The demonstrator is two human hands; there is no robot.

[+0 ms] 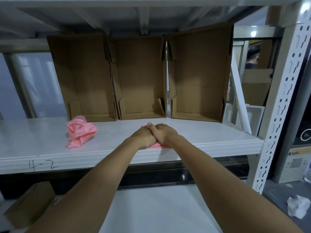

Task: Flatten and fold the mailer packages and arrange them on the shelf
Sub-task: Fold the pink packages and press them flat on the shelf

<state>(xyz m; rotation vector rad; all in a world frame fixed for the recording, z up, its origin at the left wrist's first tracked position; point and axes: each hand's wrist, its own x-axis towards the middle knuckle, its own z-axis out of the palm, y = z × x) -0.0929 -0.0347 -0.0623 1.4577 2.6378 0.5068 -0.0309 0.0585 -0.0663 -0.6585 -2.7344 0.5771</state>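
Note:
A folded pink mailer [155,146] lies flat on the white shelf [210,137] near its front edge, mostly hidden under both hands. My left hand [144,135] and my right hand [164,134] rest side by side, palms down, pressing on it, with the right partly overlapping the left. A second pink mailer [80,131], crumpled and loosely bunched, sits on the shelf to the left, apart from my hands.
Three open brown cardboard boxes [139,78] stand side by side at the back of the shelf. A perforated white upright [276,115] bounds the right side. A lower shelf [159,207] lies below, with another cardboard box [28,206] at the lower left.

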